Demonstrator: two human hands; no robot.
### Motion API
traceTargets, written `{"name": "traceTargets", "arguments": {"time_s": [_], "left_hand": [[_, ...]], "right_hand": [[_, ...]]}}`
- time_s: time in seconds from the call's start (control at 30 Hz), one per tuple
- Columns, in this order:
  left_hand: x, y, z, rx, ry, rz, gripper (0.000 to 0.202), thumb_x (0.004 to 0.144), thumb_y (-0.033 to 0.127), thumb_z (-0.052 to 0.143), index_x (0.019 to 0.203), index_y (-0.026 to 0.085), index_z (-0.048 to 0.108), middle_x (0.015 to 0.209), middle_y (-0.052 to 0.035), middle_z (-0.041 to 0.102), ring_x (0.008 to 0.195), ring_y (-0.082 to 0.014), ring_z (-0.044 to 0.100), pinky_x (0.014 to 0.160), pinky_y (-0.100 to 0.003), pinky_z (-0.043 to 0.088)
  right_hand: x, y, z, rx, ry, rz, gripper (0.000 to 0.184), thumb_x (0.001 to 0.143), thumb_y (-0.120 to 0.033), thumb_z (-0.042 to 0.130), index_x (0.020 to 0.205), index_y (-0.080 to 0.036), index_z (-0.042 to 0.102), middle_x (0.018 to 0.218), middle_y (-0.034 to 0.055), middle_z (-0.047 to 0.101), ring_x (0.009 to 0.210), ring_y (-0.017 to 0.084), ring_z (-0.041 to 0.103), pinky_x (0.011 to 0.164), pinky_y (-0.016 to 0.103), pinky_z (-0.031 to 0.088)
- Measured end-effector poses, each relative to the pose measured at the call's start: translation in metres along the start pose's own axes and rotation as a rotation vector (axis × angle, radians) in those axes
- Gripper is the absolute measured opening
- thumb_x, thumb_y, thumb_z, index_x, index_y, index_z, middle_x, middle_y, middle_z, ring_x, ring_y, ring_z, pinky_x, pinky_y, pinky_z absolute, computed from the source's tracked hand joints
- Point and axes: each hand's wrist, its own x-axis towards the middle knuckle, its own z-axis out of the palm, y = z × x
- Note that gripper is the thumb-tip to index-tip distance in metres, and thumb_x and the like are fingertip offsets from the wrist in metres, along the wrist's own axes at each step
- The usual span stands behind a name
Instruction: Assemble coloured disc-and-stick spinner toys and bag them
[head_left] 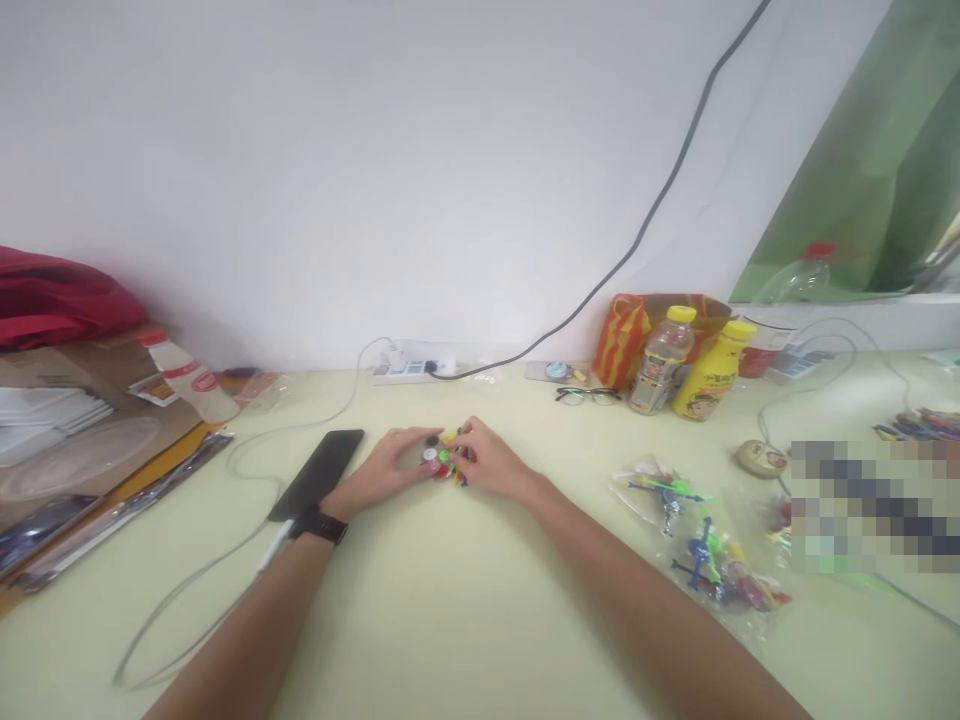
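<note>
On the table's middle, a small cluster of coloured plastic pieces (442, 460) lies between my two hands; white, green, red, black, yellow and blue parts show. My left hand (384, 468), with a dark band on its wrist, curves around the cluster's left side, thumb and index finger apart. Bent over the right side of the cluster, my right hand (491, 462) has its thumb and fingertips closed on some of the small pieces. Its fingers partly hide them, and their exact kind is too small to tell.
A black phone (322, 475) with a cable lies left of my left hand. Bagged plastic parts (720, 565) lie to the right. Glasses (587, 395), a yellow bottle (716, 375), a clear bottle (662, 365) and a power strip (412, 368) stand or lie along the wall.
</note>
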Motion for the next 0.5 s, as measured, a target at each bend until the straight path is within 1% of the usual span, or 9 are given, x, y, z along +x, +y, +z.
{"name": "traceTargets", "arguments": {"time_s": [0.07,0.13,0.2,0.27,0.4,0.5], "left_hand": [[0.000,0.000,0.001,0.019,-0.002,0.012,0.065,0.088,0.068,0.066,0.144,0.034,0.061,0.148,-0.0049,0.060,0.139,-0.0325,0.050,0.119,-0.047,0.039],[0.000,0.000,0.003,0.036,0.006,0.025,0.064,0.090,0.066,0.064,0.145,0.034,0.059,0.150,-0.0042,0.057,0.141,-0.0321,0.047,0.120,-0.047,0.037],[0.000,0.002,0.006,0.058,0.013,0.048,0.063,0.092,0.065,0.063,0.148,0.035,0.056,0.154,-0.0039,0.054,0.142,-0.0319,0.045,0.121,-0.047,0.035],[0.000,0.005,0.009,0.090,0.013,0.077,0.065,0.093,0.063,0.062,0.150,0.034,0.054,0.156,-0.0046,0.052,0.143,-0.0323,0.044,0.122,-0.049,0.034],[0.001,0.008,0.016,0.158,0.013,0.109,0.066,0.090,0.063,0.066,0.149,0.033,0.055,0.155,-0.0064,0.053,0.142,-0.0346,0.044,0.119,-0.052,0.035],[0.002,0.007,0.019,0.170,0.011,0.109,0.067,0.090,0.062,0.067,0.149,0.033,0.055,0.153,-0.0066,0.055,0.141,-0.0354,0.045,0.118,-0.052,0.035]], "right_hand": [[0.002,0.001,-0.002,-0.006,0.023,0.012,0.022,0.095,-0.020,0.063,0.114,-0.021,0.074,0.106,0.0032,0.055,0.077,0.011,0.059,0.077,0.025,0.050],[0.004,0.003,-0.005,-0.014,0.064,0.061,0.020,0.096,-0.019,0.061,0.112,-0.019,0.073,0.106,0.0045,0.058,0.080,0.012,0.061,0.080,0.026,0.051],[0.006,0.006,-0.007,-0.004,0.092,0.117,0.018,0.095,-0.015,0.059,0.107,-0.018,0.071,0.106,0.0061,0.062,0.086,0.014,0.063,0.083,0.027,0.051],[0.007,0.009,-0.008,0.024,0.093,0.149,0.018,0.092,-0.010,0.059,0.104,-0.018,0.070,0.106,0.0066,0.066,0.091,0.015,0.064,0.084,0.028,0.052],[0.009,0.012,-0.004,0.068,0.060,0.166,0.019,0.089,-0.007,0.059,0.101,-0.018,0.070,0.096,0.0040,0.071,0.084,0.014,0.066,0.079,0.025,0.054],[0.010,0.012,-0.002,0.098,0.050,0.169,0.019,0.089,-0.007,0.059,0.101,-0.018,0.070,0.094,0.0038,0.072,0.082,0.014,0.067,0.076,0.024,0.055]]}}
